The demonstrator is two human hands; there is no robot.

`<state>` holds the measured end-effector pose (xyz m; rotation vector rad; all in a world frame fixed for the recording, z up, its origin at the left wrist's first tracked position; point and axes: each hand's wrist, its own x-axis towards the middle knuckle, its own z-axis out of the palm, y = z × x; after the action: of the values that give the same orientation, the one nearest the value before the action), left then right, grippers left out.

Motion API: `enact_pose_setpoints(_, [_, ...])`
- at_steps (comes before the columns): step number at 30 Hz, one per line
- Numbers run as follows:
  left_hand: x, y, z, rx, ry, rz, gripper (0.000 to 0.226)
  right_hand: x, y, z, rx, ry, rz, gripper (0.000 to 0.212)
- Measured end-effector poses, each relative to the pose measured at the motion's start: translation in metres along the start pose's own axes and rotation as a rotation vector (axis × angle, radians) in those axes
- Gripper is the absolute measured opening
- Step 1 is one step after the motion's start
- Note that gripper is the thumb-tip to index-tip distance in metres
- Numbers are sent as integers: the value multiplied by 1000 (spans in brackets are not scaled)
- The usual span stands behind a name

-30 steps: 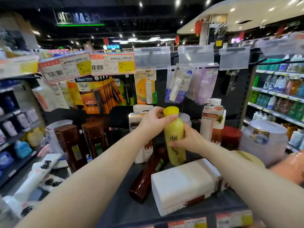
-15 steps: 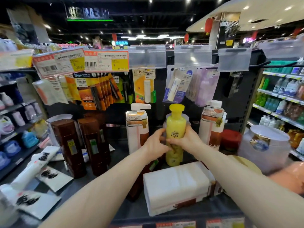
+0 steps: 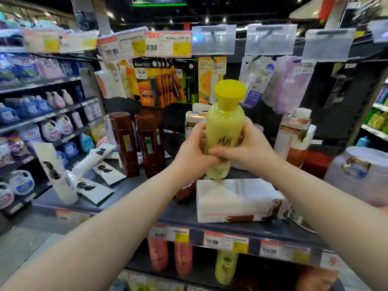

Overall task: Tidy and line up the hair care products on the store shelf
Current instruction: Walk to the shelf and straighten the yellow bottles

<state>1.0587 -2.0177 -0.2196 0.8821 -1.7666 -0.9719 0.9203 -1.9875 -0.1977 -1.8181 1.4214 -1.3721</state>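
Both hands, left hand (image 3: 192,153) and right hand (image 3: 247,149), clasp an upright yellow bottle (image 3: 224,131) above the cluttered shelf (image 3: 134,208), apparently steadying it for placement.

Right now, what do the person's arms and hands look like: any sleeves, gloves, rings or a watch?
Both forearms are bare as far as the frame shows; no sleeve edge appears. The left hand and right hand wear no gloves. No watch, bracelet or ring shows on the visible sides of wrists and fingers. Nails look short and unpainted, though blur limits detail.
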Motion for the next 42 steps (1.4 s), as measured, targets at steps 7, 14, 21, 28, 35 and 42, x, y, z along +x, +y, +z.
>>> enact_pose_setpoints(7, [-69, 34, -27, -66, -25, -18, 65, -49, -53, 10, 107, -141, 83, 76])
enact_pose_setpoints(14, [-162, 41, -36, -141, -61, -136, 62, -133, -76, 37, 74, -144, 195, 73])
enact_pose_setpoints(21, [-254, -8, -14, -182, -134, -339, 65, -232, -48, 71, 53, -176, 408, 60])
enact_pose_setpoints(28, [-298, -65, 33, -220, -258, -522, 65, -294, 12, 83, 32, -136, 658, 70])
enact_pose_setpoints(35, [-292, -129, 83, -229, -363, -592, 88, -309, 94, 87, 93, -68, 726, 65])
enact_pose_setpoints(42, [-267, -197, 116, -169, -469, -588, 85, -305, 176, 89, 135, 4, 705, 80])
